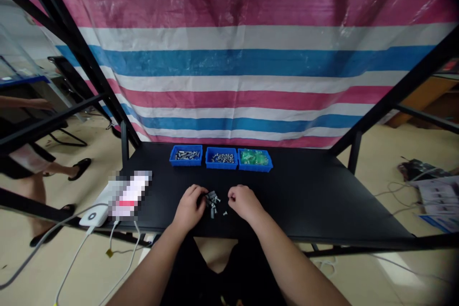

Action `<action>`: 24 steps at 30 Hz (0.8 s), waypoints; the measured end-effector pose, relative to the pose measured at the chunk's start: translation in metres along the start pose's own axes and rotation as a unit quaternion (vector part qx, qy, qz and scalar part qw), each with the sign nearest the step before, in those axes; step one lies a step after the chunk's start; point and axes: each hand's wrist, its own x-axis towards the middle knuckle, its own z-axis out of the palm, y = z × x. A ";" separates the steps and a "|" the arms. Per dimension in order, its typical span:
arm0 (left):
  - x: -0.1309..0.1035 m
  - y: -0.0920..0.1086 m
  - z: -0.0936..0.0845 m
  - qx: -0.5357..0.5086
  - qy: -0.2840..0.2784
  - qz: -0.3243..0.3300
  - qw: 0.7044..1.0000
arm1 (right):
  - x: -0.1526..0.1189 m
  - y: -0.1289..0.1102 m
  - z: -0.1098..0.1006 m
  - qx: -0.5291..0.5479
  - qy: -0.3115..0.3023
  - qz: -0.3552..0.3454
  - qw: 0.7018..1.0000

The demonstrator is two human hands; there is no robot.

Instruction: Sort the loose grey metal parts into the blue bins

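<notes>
Many small metal parts (212, 199) lie on the black desk (304, 196) in the head view, between the two hands, with one small screw (225, 213) just off the pile. Bits this tiny seem best pinched softly, one by one, so the others don't roll. The left hand (189, 206) bends its fingers at the pile's edge. The right hand (245, 201) sits apart from it, fingers curled in. Each grip looks nearly closed; I can't tell if either has a part.

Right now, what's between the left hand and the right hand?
Head view: a loose pile of small metal parts by the left hand, then a lone screw on the black tabletop, apart from the right hand.
</notes>
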 end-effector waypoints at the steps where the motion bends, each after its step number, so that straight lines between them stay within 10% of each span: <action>1: -0.002 -0.002 0.002 -0.008 0.001 -0.004 1.000 | 0.005 0.003 -0.004 0.012 -0.004 -0.016 1.000; 9: -0.001 -0.005 -0.001 -0.013 -0.021 -0.006 1.000 | 0.048 0.005 -0.022 0.202 0.267 -0.095 0.938; 17: -0.005 0.001 -0.004 0.009 -0.032 -0.005 0.999 | -0.018 0.007 -0.006 0.110 -0.081 -0.154 0.979; 24: -0.007 -0.004 -0.002 0.010 -0.029 -0.007 1.000 | 0.014 -0.008 -0.015 0.017 -0.050 -0.160 0.986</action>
